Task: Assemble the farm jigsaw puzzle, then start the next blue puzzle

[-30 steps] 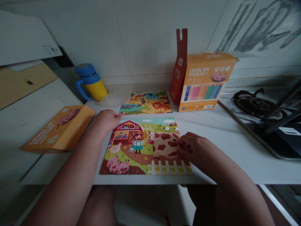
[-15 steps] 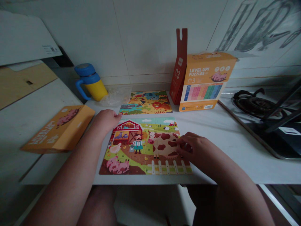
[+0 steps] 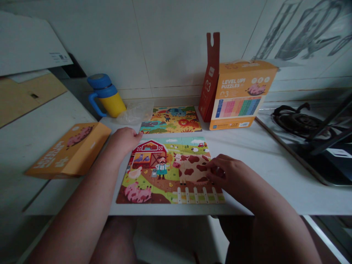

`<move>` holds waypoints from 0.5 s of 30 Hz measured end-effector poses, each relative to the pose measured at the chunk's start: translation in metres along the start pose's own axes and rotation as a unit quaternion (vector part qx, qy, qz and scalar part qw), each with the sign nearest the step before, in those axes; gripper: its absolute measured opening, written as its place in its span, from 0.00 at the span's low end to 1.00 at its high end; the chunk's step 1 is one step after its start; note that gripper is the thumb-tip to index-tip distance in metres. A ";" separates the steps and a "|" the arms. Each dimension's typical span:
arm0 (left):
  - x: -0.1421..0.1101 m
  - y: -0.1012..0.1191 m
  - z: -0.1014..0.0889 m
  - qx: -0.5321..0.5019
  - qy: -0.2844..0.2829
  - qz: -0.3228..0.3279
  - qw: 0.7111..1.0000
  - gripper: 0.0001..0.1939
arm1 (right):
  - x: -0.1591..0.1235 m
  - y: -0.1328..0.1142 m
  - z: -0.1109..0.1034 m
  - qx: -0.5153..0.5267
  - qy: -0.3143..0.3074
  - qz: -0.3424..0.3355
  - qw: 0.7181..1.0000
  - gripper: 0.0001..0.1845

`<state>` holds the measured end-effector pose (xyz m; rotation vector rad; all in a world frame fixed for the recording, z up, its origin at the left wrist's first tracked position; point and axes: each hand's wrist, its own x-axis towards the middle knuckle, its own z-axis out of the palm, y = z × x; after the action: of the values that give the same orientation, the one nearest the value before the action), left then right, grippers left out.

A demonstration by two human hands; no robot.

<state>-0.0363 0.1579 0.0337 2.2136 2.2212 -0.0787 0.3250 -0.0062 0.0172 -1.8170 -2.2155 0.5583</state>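
A farm jigsaw puzzle [image 3: 165,187] lies flat on the white counter, its pieces joined into a picture of a red barn, a farmer, a cow and a pig. My left hand [image 3: 128,139] is closed at its upper left corner, thumb toward the edge; most of those fingers are hidden. At the right edge, by the cow's hind part, my right hand [image 3: 221,170] has its fingertips bent in a pinch on the puzzle. Behind lies a second jigsaw puzzle [image 3: 176,123] with a lion, an elephant and a hippo.
An orange puzzle box [image 3: 239,99] with a raised red flap stands at the back right. Another orange box [image 3: 74,150] lies left, near a blue and yellow mug [image 3: 111,99] and clear plastic wrap [image 3: 136,112]. A gas stove [image 3: 310,139] occupies the right. The counter's front edge [image 3: 176,212] runs close to the farm puzzle.
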 end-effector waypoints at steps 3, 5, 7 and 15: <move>0.000 0.000 0.000 0.002 0.000 0.000 1.000 0.30 | 0.000 0.000 0.000 0.000 -0.004 0.003 1.000 0.06; 0.000 0.000 0.000 0.007 0.001 0.003 1.000 0.30 | 0.000 0.000 0.000 0.000 -0.006 0.006 1.000 0.06; 0.000 0.000 0.000 0.012 0.003 0.005 1.000 0.30 | 0.000 -0.001 0.000 -0.002 -0.006 0.009 1.000 0.06; -0.002 0.002 -0.002 0.012 -0.003 -0.002 1.000 0.30 | 0.001 -0.003 -0.003 -0.005 -0.015 0.009 1.000 0.08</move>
<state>-0.0341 0.1565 0.0359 2.2187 2.2330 -0.1110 0.3234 -0.0056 0.0210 -1.8477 -2.2265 0.5827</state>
